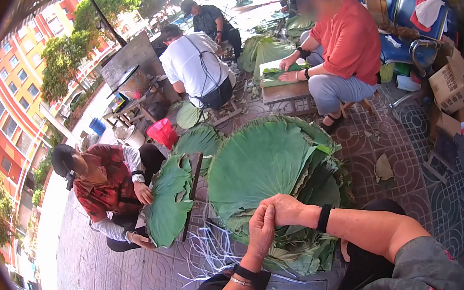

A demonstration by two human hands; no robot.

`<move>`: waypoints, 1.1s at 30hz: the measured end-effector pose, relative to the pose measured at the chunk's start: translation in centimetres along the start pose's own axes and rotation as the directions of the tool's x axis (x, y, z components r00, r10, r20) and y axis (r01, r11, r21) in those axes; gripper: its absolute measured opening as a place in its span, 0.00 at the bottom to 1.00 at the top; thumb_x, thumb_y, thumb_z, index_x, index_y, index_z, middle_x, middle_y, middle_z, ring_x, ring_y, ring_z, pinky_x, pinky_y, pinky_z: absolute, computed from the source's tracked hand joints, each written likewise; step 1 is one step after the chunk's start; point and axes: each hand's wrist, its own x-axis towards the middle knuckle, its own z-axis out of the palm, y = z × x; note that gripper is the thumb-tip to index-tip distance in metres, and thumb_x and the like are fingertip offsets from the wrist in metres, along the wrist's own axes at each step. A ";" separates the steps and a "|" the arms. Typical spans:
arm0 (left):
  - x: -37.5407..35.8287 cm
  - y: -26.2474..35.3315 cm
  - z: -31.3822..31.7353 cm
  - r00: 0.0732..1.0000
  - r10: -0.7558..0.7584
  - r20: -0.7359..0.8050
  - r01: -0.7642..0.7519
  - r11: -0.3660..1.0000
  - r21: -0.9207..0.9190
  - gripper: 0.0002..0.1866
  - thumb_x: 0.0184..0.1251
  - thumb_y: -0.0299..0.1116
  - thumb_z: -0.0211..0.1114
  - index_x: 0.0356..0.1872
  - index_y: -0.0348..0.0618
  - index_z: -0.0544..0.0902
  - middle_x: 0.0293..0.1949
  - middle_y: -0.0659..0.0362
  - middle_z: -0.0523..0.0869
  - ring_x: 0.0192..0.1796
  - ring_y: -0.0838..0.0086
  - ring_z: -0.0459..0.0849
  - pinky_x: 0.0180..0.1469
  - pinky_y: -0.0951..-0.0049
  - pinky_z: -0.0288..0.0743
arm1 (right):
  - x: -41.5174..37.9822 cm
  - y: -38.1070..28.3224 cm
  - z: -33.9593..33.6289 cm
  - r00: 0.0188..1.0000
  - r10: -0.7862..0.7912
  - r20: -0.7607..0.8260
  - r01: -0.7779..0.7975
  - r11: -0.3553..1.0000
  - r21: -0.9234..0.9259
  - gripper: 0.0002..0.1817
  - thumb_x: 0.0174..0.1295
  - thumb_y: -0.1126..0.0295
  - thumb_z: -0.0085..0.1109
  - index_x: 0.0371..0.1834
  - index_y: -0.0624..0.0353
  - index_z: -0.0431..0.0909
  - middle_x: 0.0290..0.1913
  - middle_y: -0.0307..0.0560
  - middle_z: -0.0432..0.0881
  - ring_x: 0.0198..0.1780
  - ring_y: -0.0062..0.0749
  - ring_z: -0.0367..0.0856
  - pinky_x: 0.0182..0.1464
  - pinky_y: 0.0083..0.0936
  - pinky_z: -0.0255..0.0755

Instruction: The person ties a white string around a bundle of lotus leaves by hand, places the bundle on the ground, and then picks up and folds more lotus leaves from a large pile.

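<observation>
My left hand and my right hand meet in front of me, fingers closed and pressed together. Whatever may be between them is hidden. Right beneath and beyond them is a thick pile of large green lotus leaves, with folded and torn edges showing on its right side. More crumpled leaves lie at the near side of the pile, below my hands. White strips are scattered on the paving to the left of my left forearm.
At left, a person in a red patterned shirt holds a lotus leaf. Across from me, a person in a coral shirt presses leaves on a board. Others sit behind. A red bucket and cardboard boxes stand around.
</observation>
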 end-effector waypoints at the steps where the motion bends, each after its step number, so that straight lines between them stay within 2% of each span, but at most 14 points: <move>1: 0.0 0.0 0.0 1.000 0.004 -0.002 -0.004 1.000 -0.003 0.14 0.80 0.36 0.55 0.31 0.40 0.76 0.30 0.70 0.72 0.35 0.85 0.67 0.38 0.82 0.65 | 0.0 0.0 0.0 1.000 0.003 0.001 -0.003 1.000 -0.003 0.08 0.54 0.65 0.60 0.35 0.54 0.83 0.36 0.50 0.87 0.41 0.49 0.86 0.42 0.39 0.78; 4: 0.0 0.1 0.0 1.000 0.011 0.004 -0.011 1.000 0.004 0.14 0.80 0.36 0.55 0.31 0.40 0.76 0.30 0.70 0.72 0.35 0.85 0.67 0.38 0.82 0.65 | 0.0 0.1 0.1 1.000 -0.007 -0.011 0.007 1.000 0.027 0.08 0.54 0.65 0.60 0.35 0.54 0.82 0.36 0.51 0.87 0.41 0.50 0.86 0.42 0.39 0.78; 7: -0.1 -0.2 -0.4 0.999 -0.014 0.041 0.013 1.000 0.028 0.15 0.81 0.39 0.53 0.37 0.38 0.80 0.35 0.70 0.78 0.39 0.86 0.72 0.44 0.82 0.68 | 0.1 0.3 0.2 1.000 -0.006 -0.005 0.007 0.999 0.037 0.09 0.54 0.65 0.60 0.35 0.54 0.83 0.35 0.51 0.87 0.41 0.50 0.86 0.42 0.39 0.78; 10: -0.1 -0.2 -0.4 0.999 -0.024 0.035 0.023 0.999 0.025 0.15 0.81 0.38 0.53 0.37 0.38 0.80 0.34 0.70 0.78 0.39 0.86 0.72 0.44 0.82 0.68 | -0.3 0.0 0.0 0.998 -0.040 -0.040 0.042 0.998 0.038 0.04 0.56 0.70 0.63 0.33 0.56 0.80 0.29 0.43 0.84 0.32 0.30 0.81 0.39 0.30 0.76; 19: -0.2 -0.1 -0.2 0.999 -0.024 0.039 0.023 1.000 0.018 0.15 0.81 0.38 0.53 0.39 0.37 0.81 0.36 0.69 0.80 0.41 0.86 0.73 0.45 0.82 0.69 | -0.2 -0.1 -0.1 0.997 -0.055 -0.053 0.054 0.998 -0.020 0.05 0.55 0.69 0.63 0.33 0.56 0.80 0.29 0.46 0.84 0.31 0.34 0.82 0.38 0.31 0.77; 22: -0.2 -0.1 -0.1 0.999 -0.015 0.029 0.014 1.000 0.027 0.15 0.82 0.38 0.53 0.41 0.36 0.81 0.36 0.69 0.80 0.41 0.86 0.73 0.46 0.82 0.70 | -0.5 -1.0 -0.8 1.000 0.014 -0.002 -0.014 1.000 -0.011 0.09 0.54 0.65 0.60 0.36 0.54 0.83 0.37 0.51 0.87 0.42 0.51 0.86 0.43 0.40 0.77; 25: -0.1 0.0 -0.2 1.000 -0.001 0.029 -0.001 0.999 0.047 0.15 0.82 0.38 0.52 0.40 0.37 0.81 0.35 0.69 0.79 0.40 0.86 0.73 0.45 0.82 0.69 | -0.3 -0.6 -0.5 1.000 0.031 0.006 -0.031 0.999 0.024 0.09 0.54 0.65 0.59 0.37 0.53 0.83 0.37 0.51 0.87 0.42 0.51 0.85 0.43 0.40 0.77; 28: -0.2 -0.1 -0.2 1.000 0.028 0.013 -0.029 0.996 0.081 0.16 0.82 0.38 0.52 0.39 0.37 0.81 0.34 0.70 0.79 0.39 0.86 0.73 0.45 0.82 0.69 | -0.3 -0.9 -0.6 1.000 -0.008 -0.014 0.008 1.000 -0.017 0.09 0.55 0.66 0.59 0.37 0.54 0.82 0.36 0.52 0.87 0.40 0.51 0.85 0.42 0.41 0.78; 29: -0.2 -0.2 -0.3 0.999 0.032 0.022 -0.034 0.995 0.090 0.17 0.82 0.40 0.51 0.40 0.37 0.80 0.34 0.70 0.77 0.40 0.85 0.71 0.44 0.82 0.68 | -0.2 -1.2 -0.7 0.999 -0.028 -0.020 0.026 0.996 -0.090 0.08 0.55 0.66 0.60 0.37 0.55 0.81 0.36 0.52 0.86 0.41 0.50 0.85 0.42 0.41 0.78; 31: 0.0 -1.2 -0.4 0.994 0.061 -0.089 -0.048 0.988 0.148 0.14 0.81 0.37 0.53 0.42 0.36 0.80 0.39 0.62 0.80 0.43 0.78 0.75 0.49 0.76 0.71 | 0.0 -1.8 -1.3 0.998 -0.063 -0.027 0.055 0.971 -0.234 0.08 0.56 0.66 0.61 0.36 0.56 0.80 0.37 0.52 0.86 0.42 0.49 0.85 0.43 0.40 0.78; 32: 0.0 -1.5 -0.5 0.987 0.078 -0.143 -0.052 0.983 0.177 0.13 0.80 0.36 0.54 0.44 0.35 0.80 0.42 0.58 0.81 0.45 0.74 0.78 0.52 0.73 0.72 | 0.2 -1.9 -1.7 0.988 -0.136 -0.078 0.106 0.947 -0.305 0.08 0.56 0.66 0.62 0.35 0.57 0.79 0.38 0.51 0.86 0.44 0.48 0.85 0.44 0.40 0.77; 33: 0.2 -1.8 -0.6 0.976 0.153 -0.156 -0.103 0.951 0.291 0.14 0.79 0.38 0.55 0.48 0.35 0.79 0.47 0.54 0.81 0.50 0.68 0.77 0.57 0.69 0.70 | 0.3 -1.9 -2.2 0.969 -0.212 -0.124 0.152 0.915 -0.375 0.09 0.56 0.65 0.62 0.34 0.58 0.79 0.39 0.51 0.86 0.46 0.48 0.84 0.46 0.39 0.77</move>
